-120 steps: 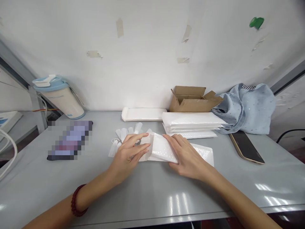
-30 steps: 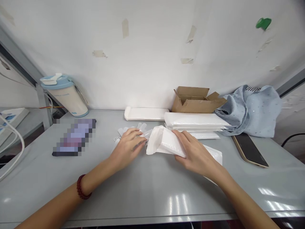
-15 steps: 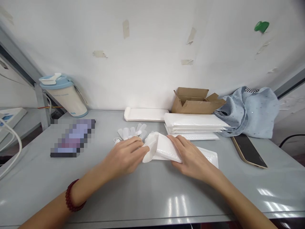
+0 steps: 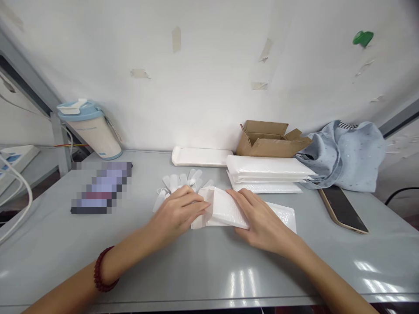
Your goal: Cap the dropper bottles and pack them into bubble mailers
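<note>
A white padded bubble mailer lies between my two hands, low over the table. My left hand pinches the folded paper flap at its left end. Across its middle, my right hand grips it, thumb on the near edge and fingers on top. White bubble-wrap material sticks out to the right, beyond that hand; whether it is the same mailer I cannot tell. Right behind my left hand, several translucent white strips with loops lie fanned out, partly covered by it.
Behind are a stack of white mailers, one longer white packet and an open cardboard box. On the right lie a phone and a blue cloth bag; on the left, a tumbler and a blurred-out device.
The flap, loosely raised before, now sits flatter and more folded under my left fingers. The mailer's left end has come slightly nearer. My right hand keeps its grip.
</note>
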A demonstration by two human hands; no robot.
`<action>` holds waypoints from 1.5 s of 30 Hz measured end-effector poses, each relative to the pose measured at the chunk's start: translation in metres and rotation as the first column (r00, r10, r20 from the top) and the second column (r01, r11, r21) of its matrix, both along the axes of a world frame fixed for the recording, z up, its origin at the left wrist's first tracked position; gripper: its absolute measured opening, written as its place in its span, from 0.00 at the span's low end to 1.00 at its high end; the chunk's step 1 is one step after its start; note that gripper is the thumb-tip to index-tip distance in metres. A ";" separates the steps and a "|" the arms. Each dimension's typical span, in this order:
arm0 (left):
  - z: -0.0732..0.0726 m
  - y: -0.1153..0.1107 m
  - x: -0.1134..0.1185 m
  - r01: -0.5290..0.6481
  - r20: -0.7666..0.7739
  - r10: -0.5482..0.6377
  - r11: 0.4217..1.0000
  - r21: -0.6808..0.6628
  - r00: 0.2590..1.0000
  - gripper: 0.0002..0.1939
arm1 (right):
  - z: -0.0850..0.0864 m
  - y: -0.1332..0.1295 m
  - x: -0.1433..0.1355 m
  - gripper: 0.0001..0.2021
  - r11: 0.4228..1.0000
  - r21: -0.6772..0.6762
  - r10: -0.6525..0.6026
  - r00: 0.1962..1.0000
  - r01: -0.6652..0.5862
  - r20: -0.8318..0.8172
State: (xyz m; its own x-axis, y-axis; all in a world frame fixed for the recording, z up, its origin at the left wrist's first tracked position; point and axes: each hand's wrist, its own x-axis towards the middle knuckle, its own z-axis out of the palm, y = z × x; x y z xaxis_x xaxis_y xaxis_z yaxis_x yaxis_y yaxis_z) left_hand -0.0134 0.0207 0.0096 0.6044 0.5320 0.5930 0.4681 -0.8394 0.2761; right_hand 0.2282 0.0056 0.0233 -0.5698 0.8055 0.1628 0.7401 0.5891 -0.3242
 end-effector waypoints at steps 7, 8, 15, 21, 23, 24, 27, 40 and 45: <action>0.002 -0.020 0.016 -0.120 -0.009 0.124 0.939 -0.322 0.992 0.09 | 0.000 -0.008 -0.009 0.34 0.999 -0.013 0.043 0.998 -0.044 -0.049; 0.005 -0.022 0.016 -0.112 -0.022 0.111 0.924 -0.366 0.994 0.09 | 0.000 -0.009 -0.009 0.33 0.999 -0.009 0.042 0.997 -0.043 -0.057; 0.020 -0.020 0.009 -0.089 0.101 0.135 0.926 -0.367 0.986 0.08 | 0.004 -0.008 -0.006 0.34 1.000 -0.014 0.026 0.996 -0.027 -0.082; 0.022 -0.004 -0.004 -0.120 0.139 0.348 0.625 -0.771 0.927 0.11 | 0.005 -0.007 0.001 0.36 0.993 0.071 0.094 0.995 -0.093 -0.024; 0.020 -0.001 -0.006 -0.052 0.078 0.263 0.453 -0.890 0.962 0.18 | 0.002 -0.009 -0.002 0.36 0.978 0.162 0.124 0.991 -0.129 0.041; 0.019 -0.001 -0.005 -0.053 0.059 0.264 0.397 -0.916 0.963 0.21 | 0.000 -0.010 -0.005 0.35 0.963 0.227 0.128 0.988 -0.144 0.085; 0.013 -0.002 -0.001 -0.076 0.049 0.383 0.304 -0.949 0.923 0.23 | -0.011 -0.019 -0.017 0.30 0.885 0.421 0.117 0.972 -0.196 0.205; 0.010 -0.005 0.005 -0.047 0.057 0.492 0.196 -0.980 0.869 0.20 | -0.025 -0.038 -0.038 0.21 0.757 0.641 -0.021 0.976 -0.127 0.218; 0.016 -0.009 0.010 -0.025 0.119 0.362 0.370 -0.929 0.925 0.21 | -0.027 -0.037 -0.033 0.18 0.735 0.661 0.030 0.981 -0.151 0.192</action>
State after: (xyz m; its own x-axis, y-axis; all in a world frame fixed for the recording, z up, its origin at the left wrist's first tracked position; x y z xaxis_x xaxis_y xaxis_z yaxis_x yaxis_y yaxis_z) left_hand -0.0038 0.0115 0.0254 0.3200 0.9230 -0.2136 0.3493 0.0946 0.9322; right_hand 0.1947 -0.0312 -0.0040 -0.7007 0.4643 0.5417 0.6761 0.6746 0.2964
